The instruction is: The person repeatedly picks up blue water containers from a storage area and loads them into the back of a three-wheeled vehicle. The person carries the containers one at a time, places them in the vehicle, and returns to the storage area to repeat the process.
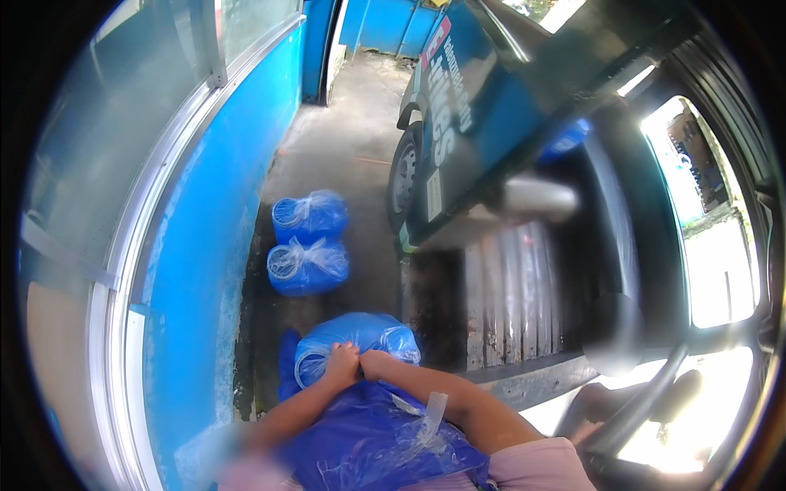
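Observation:
A blue container (348, 329), likely a water jug, stands right in front of me inside a clear plastic bag (401, 340). My left hand (344, 360) is closed on the bag's gathered plastic at the near side of the container. Right beside it, my right hand (374, 365) is also closed on the plastic, knuckles close to the left hand. The fingertips of both hands are partly hidden. Farther ahead, two more blue containers in tied clear bags, a nearer one (307, 274) and a farther one (313, 219), stand on the floor.
A bright blue wall (201, 245) with framed windows runs along the left. On the right stands a dark vehicle (483, 106) with a wheel (404, 176), and behind it an open bed with ribbed metal (512, 303). I wear a blue apron (352, 442). Concrete floor (344, 114) stretches ahead.

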The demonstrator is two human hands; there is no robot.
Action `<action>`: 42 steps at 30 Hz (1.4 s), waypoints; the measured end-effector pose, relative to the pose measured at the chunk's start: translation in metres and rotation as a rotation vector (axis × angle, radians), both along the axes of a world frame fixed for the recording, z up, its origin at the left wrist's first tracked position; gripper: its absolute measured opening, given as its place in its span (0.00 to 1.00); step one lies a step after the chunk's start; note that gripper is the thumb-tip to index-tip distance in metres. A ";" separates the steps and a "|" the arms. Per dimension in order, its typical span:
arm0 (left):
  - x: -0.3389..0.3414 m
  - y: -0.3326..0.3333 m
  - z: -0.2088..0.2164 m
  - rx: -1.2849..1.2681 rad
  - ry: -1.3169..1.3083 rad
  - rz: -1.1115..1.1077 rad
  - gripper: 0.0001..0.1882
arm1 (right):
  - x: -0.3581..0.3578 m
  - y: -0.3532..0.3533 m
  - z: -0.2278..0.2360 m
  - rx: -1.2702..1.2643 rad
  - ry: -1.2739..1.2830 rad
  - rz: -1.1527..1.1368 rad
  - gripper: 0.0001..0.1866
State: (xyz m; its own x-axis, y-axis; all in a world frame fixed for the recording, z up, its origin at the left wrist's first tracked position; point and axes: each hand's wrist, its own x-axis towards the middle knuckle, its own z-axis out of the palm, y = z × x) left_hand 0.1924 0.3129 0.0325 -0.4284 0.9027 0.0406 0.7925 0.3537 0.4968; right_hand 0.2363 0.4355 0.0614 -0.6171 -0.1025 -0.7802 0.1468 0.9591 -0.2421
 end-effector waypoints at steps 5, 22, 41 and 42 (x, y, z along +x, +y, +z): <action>-0.028 0.063 0.012 -0.024 -0.053 -0.107 0.10 | -0.021 0.064 0.011 -0.021 -0.099 0.011 0.13; -0.006 0.272 0.004 -0.212 -0.153 -0.580 0.18 | 0.058 0.223 0.005 0.175 0.089 -0.622 0.09; -0.019 0.368 -0.005 -0.850 -0.182 -1.139 0.28 | 0.055 0.120 -0.028 0.141 0.507 -2.301 0.26; -0.019 0.366 0.003 -0.742 -0.209 -1.025 0.28 | 0.055 0.119 -0.032 0.122 0.651 -2.318 0.27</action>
State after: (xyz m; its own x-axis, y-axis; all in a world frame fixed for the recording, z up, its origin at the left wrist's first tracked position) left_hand 0.1737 0.6791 0.0352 0.5354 0.5994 -0.5950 0.7969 -0.1250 0.5911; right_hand 0.2911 0.5550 0.0291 0.3142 0.8242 -0.4711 0.5067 -0.5652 -0.6510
